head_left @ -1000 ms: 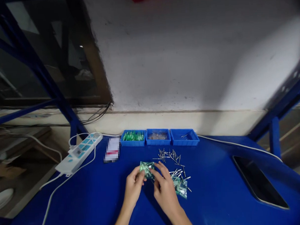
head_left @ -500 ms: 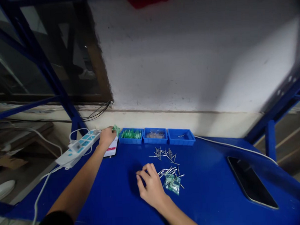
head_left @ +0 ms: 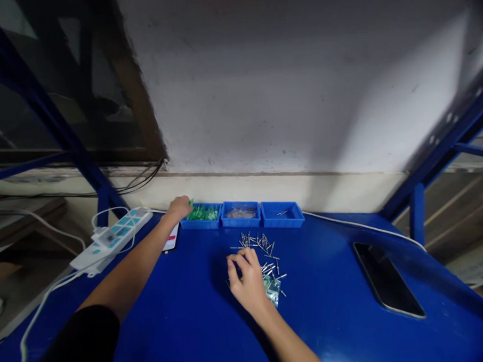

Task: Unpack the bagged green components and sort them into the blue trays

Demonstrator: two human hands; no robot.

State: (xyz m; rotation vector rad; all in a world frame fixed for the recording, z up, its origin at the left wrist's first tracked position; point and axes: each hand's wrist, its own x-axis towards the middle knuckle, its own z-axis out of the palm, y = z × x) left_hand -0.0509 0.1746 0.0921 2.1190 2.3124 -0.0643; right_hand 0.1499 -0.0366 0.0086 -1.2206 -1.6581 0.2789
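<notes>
My left hand (head_left: 180,207) is at the left blue bin (head_left: 201,224), its fingers closed on a small green plastic packet (head_left: 192,202) at the bin's left edge. Green packets (head_left: 205,212) fill that bin. My right hand (head_left: 248,282) hovers over the blue table, fingers loosely curled and apart, and I see nothing between them. Just beyond and beside it lie loose metal blind rivets (head_left: 266,243). A clear greenish bag (head_left: 271,294) lies partly hidden behind the right hand, with more rivets around it.
The middle bin (head_left: 241,222) holds brownish clear packets; the right bin (head_left: 283,223) has a few thin metal pieces. A dark phone (head_left: 388,281) lies at right. Another phone (head_left: 171,241) is partly under my left arm, beside a white power strip (head_left: 112,240) with cables.
My left hand has moved with the green packet to the left bin's edge. My right hand has shifted slightly towards the rivets, covering more of the bag. The whole view has shifted a little.
</notes>
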